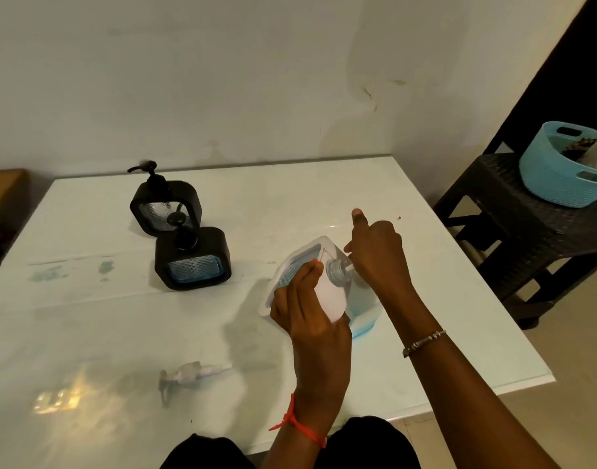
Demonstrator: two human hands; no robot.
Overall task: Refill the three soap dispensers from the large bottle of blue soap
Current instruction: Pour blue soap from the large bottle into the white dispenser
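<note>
My left hand [305, 308] grips a white soap dispenser [327, 299] and holds it tilted above the table. Its clear open neck [337, 270] points right, and blue shows in its patterned window. My right hand [375, 255], thumb raised, is curled round the top of the large soap bottle [363, 316]. That bottle stands just behind the dispenser with blue soap low inside, mostly hidden by my hands. The white pump head [188, 374] lies loose on the table near me. Two black dispensers stand at the left with pumps on: the far one [165, 206] and the nearer one [192, 260] showing blue.
The white table [104, 333] has smears at its left and a wall behind it. A dark stool [513, 204] at the right carries a light blue basket [558, 177] with items inside. The table's right edge runs close to my right forearm.
</note>
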